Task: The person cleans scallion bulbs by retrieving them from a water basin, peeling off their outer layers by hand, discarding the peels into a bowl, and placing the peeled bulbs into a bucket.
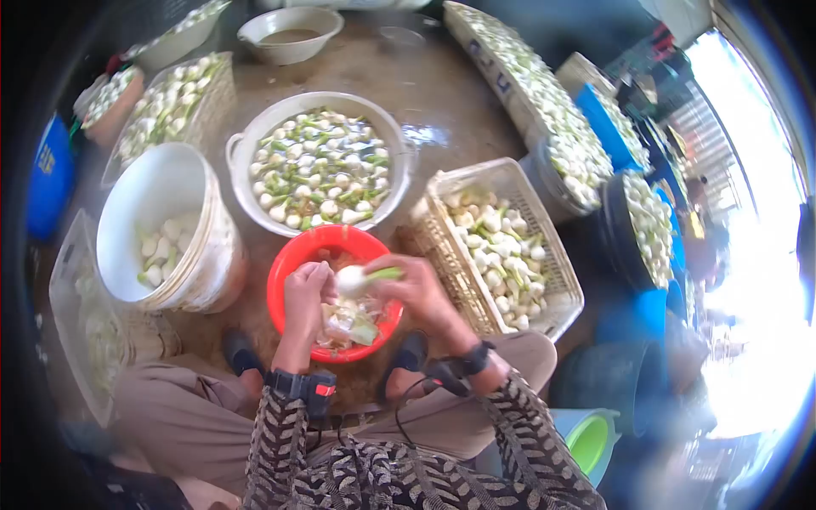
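Note:
Over the red basin (pixel 277 293) my right hand (pixel 414 289) grips a white onion (pixel 350 280) by its short green stem, the bulb pointing left. My left hand (pixel 306 291) is beside the bulb with its fingers pinched together; whatever they hold, if anything, is hidden. Papery skins and pale peelings (pixel 344 330) lie inside the basin. Just beyond it, a large round tub (pixel 238 161) has many peeled onions in water. To the right, a cream crate (pixel 565 314) contains more onions with green stems.
A white bucket (pixel 110 229) with some onions stands at left, by a crate (pixel 64 289). Farther back are a filled crate (pixel 225 85) and a bowl of murky water (pixel 246 36). Onion-filled containers, including a black tub (pixel 616 229), line the right side.

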A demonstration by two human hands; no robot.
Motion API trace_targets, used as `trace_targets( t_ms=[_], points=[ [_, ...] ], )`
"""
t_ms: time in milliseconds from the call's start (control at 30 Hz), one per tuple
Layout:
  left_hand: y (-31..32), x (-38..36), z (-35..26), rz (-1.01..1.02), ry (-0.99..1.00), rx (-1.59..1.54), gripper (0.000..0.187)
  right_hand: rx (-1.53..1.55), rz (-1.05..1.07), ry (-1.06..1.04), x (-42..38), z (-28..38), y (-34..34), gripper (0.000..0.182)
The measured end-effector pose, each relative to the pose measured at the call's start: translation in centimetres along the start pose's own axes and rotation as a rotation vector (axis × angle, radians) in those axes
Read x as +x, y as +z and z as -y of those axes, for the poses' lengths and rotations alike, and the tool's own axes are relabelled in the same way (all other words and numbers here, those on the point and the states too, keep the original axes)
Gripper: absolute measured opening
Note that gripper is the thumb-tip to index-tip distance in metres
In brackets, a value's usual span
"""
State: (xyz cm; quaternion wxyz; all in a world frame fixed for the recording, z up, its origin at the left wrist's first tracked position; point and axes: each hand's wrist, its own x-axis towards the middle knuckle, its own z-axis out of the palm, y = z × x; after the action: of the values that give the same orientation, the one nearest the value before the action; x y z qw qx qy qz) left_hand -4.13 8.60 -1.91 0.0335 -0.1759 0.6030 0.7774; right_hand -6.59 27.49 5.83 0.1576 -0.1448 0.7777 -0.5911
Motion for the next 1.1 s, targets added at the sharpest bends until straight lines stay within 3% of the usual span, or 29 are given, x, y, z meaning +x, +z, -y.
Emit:
trace_targets(
  t_ms=[33,67,100,133,167,200,233,367,433,533,600,733,767,833,900,967,1000,1067,1100],
  points=[
    [-0.8,0.7,0.9,-0.039,0.0,-0.007,0.024,0.053,-0.064,0.142,0.1,0.4,-1.5,0.024],
    [-1.6,1.4,1.6,-0.01,-0.033,0.134,0.025,-0.06,-0.194,0.047,0.8,-0.7,-3.5,0.025],
    [-2.2,2.0,1.9,0.023,-0.073,0.275,0.026,-0.414,-0.379,0.118,1.5,0.4,-5.9,0.024],
    [-2.2,2.1,2.2,0.0,-0.031,0.493,0.017,-0.739,-0.44,0.134,2.5,-0.2,-9.1,0.028],
    [-2.1,1.9,2.6,-0.02,-0.044,0.492,0.017,-1.134,-0.429,0.162,3.3,0.2,-11.4,0.032],
    [-1.8,1.8,3.1,-0.072,0.252,0.725,0.011,-1.285,-0.412,0.18,4.4,0.2,-12.9,0.035],
    [-1.4,2.0,3.2,-0.125,0.554,0.954,0.008,-1.222,-0.458,0.128,6.1,0.6,-13.0,0.03],
    [-0.4,3.7,1.9,-0.145,0.507,0.839,0.018,-0.657,-0.275,-0.205,17.6,-2.9,-8.3,0.017],
    [-0.8,4.7,1.1,0.042,0.305,0.692,0.024,-0.794,-0.092,-0.189,24.6,-7.9,-5.3,0.022],
    [-2.0,5.9,0.5,0.007,0.193,0.542,0.021,-0.799,-0.144,-0.369,34.2,-16.9,-3.6,0.027],
    [-3.0,6.7,1.2,-0.027,0.128,0.436,0.02,-0.976,-0.135,-0.07,38.6,-19.2,-3.1,0.031],
    [-3.8,8.0,1.8,-0.074,0.062,0.366,0.018,-0.945,-0.095,-0.166,41.4,-29.2,-0.6,0.036],
    [-3.7,8.4,1.7,-0.081,0.049,0.36,0.017,-0.949,-0.098,-0.164,41.4,-29.3,-1.0,0.036],
    [-3.7,9.0,1.6,-0.081,0.017,0.339,0.017,-0.824,0.023,0.112,40.3,-28.1,-0.9,0.041],
    [-3.8,9.6,1.2,-0.082,0.12,0.352,0.016,-0.796,-0.035,0.03,38.3,-24.0,-1.2,0.041],
    [-3.9,10.7,0.3,-0.084,0.108,0.367,0.022,-0.301,0.111,0.122,37.5,-21.3,-2.7,0.032],
    [-3.7,11.5,0.3,-0.112,0.218,0.426,0.028,0.189,0.153,0.266,35.0,-19.1,-2.3,0.033],
    [-2.9,12.4,0.0,-0.161,0.449,0.558,0.044,0.385,0.236,0.23,29.7,-14.6,-2.0,0.038],
    [-2.1,12.8,-0.3,-0.185,0.574,0.629,0.052,0.406,0.389,0.318,28.1,-13.5,-1.9,0.041]
  ],
)
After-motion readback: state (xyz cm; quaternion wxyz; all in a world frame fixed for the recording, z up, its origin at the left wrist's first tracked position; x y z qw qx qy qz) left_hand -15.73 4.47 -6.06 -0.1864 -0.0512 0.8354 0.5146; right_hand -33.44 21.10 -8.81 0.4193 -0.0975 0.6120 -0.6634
